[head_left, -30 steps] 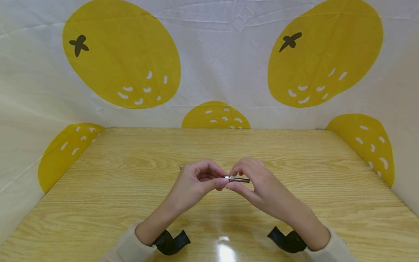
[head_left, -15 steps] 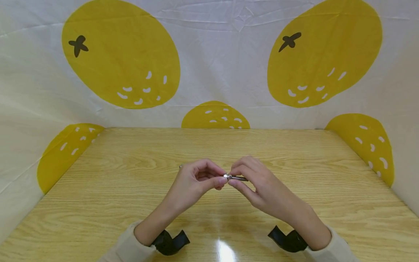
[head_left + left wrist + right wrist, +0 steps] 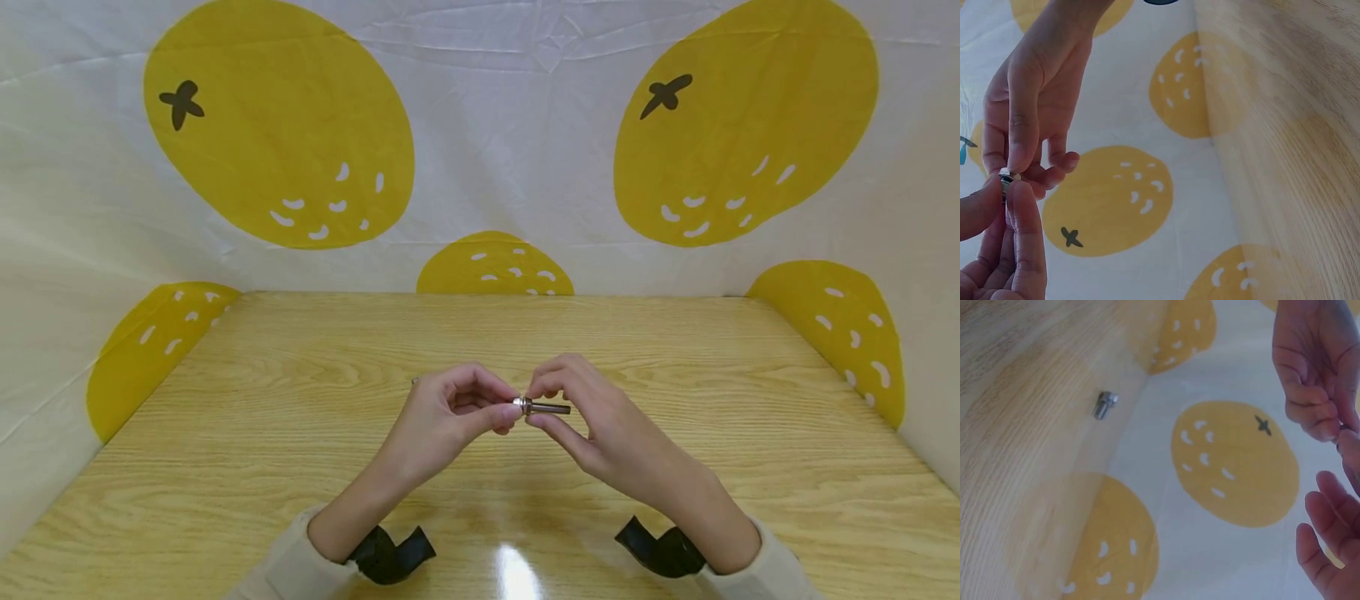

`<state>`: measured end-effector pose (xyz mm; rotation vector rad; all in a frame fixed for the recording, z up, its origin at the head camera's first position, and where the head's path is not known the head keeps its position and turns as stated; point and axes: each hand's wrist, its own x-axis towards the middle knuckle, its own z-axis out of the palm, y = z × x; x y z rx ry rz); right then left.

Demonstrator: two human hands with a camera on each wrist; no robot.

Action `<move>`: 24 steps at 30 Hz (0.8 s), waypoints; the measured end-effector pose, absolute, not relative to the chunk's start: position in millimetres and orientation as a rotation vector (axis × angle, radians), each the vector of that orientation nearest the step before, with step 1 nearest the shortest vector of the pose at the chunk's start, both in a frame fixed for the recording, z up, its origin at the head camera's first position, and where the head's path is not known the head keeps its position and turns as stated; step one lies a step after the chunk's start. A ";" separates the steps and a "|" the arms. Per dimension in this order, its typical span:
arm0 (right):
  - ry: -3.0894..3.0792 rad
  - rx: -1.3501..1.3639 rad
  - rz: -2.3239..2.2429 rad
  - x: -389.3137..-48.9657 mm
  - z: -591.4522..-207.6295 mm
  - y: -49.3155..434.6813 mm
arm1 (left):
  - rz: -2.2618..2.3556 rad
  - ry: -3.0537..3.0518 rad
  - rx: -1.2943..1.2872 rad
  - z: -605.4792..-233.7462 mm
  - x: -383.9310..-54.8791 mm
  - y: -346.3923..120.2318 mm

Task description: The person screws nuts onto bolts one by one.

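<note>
In the head view my left hand (image 3: 442,421) pinches the silvery head end of a metal bolt (image 3: 553,408) between thumb and fingertips. Its dark shank points right, roughly level, above the table. Thumb and index fingertip of my right hand (image 3: 600,429) sit on either side of a ring-like part, seemingly a nut (image 3: 528,406), beside the left fingertips. The left wrist view shows both hands meeting at the small bolt (image 3: 1007,180), mostly covered by fingers. A second metal bolt (image 3: 1104,405) lies on the table in the right wrist view; the left hand nearly hides it in the head view.
The wood-grain table (image 3: 300,350) spreads around the hands. A white cloth (image 3: 510,150) with yellow fruit prints stands behind it and along both sides. Black straps (image 3: 393,557) are on both wrists, below light sleeves.
The right fingers closed over the shank half a second ago, then drew back and lifted slightly, baring the shank again. The left hand has stayed almost still.
</note>
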<state>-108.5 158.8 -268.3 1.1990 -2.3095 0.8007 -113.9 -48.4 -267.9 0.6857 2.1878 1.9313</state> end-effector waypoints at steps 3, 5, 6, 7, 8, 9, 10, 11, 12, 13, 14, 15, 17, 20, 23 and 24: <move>-2.308 1.201 0.807 -108.4 -268.9 158.4 | 1.934 2.189 0.690 -267.7 -113.8 -48.3; -2.308 1.203 0.808 -108.7 -269.8 157.9 | 1.937 2.184 0.696 -267.7 -113.8 -48.2; -2.307 1.201 0.806 -109.1 -270.6 157.8 | 1.939 2.181 0.700 -267.8 -113.8 -48.2; -2.309 1.196 0.801 -109.4 -271.3 157.7 | 1.940 2.177 0.703 -267.9 -113.8 -48.2; -2.308 1.189 0.793 -109.7 -271.9 157.7 | 1.940 2.175 0.705 -268.0 -113.8 -48.2; -2.294 1.186 0.785 -110.5 -272.9 157.7 | 1.941 2.171 0.708 -268.1 -113.9 -48.1; -2.296 1.174 0.780 -110.7 -273.2 157.8 | 1.939 2.170 0.707 -268.3 -113.9 -48.1; -2.298 1.164 0.776 -110.7 -273.1 158.0 | 1.937 2.171 0.706 -268.4 -114.0 -47.9; -2.304 1.150 0.775 -110.5 -272.9 158.2 | 1.935 2.175 0.705 -268.4 -114.1 -47.9; -2.314 1.136 0.772 -110.0 -272.3 158.5 | 1.932 2.178 0.700 -268.5 -114.2 -47.9; -2.319 1.128 0.771 -109.5 -271.6 158.6 | 1.930 2.179 0.698 -268.6 -114.3 -47.9; -2.319 1.127 0.772 -109.2 -270.9 158.6 | 1.930 2.180 0.696 -268.6 -114.4 -47.9; -2.325 1.136 0.775 -108.1 -269.2 158.2 | 1.929 2.182 0.696 -268.8 -114.6 -48.1; -2.295 1.176 0.788 -108.3 -268.6 157.3 | 1.935 2.174 0.696 -269.0 -114.8 -48.3; -2.273 1.202 0.809 -108.9 -268.5 156.7 | 1.944 2.164 0.689 -268.7 -115.2 -48.2; -2.269 1.205 0.814 -109.1 -268.6 156.6 | 1.944 2.165 0.686 -268.6 -115.3 -48.2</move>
